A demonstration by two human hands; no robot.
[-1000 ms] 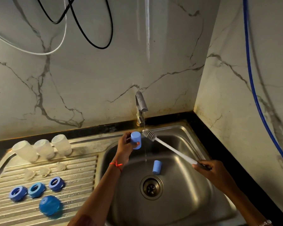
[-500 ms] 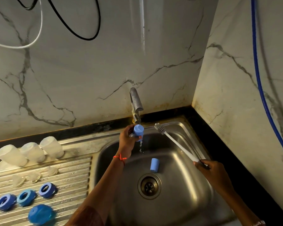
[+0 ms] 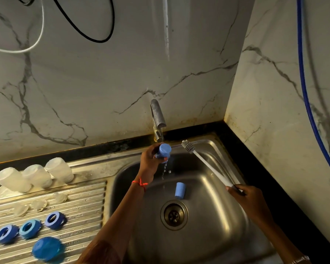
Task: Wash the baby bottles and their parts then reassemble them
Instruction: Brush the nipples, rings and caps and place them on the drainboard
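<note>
- Under the tap (image 3: 158, 115) at the middle of the frame, the left hand (image 3: 151, 159) curls its fingers round a blue cap (image 3: 164, 151) and holds it in the thin stream. Water drips from it into the sink (image 3: 217, 231).
- At lower right, the right hand (image 3: 249, 200) grips the handle end of a long white brush (image 3: 206, 164). Its bristle head points up toward the tap, near the held cap but apart from it.
- On the draining board (image 3: 84, 202) at the left, pieces lie in rows: three clear bottles (image 3: 37, 175) mouth down, three clear teats (image 3: 39, 204) below them, three blue rings (image 3: 30, 228) lower, and one round blue lid (image 3: 47, 248) at the bottom.
- One spare blue cap (image 3: 180, 190) lies on its side on the sink floor, just above the drain (image 3: 174, 215).
- Count: three bottles, three teats, three rings, two caps, one lid, one brush.
- Judging from this layout, washing is nearly done: the held cap is being rinsed and the one in the sink remains. Nothing is reassembled yet.
</note>
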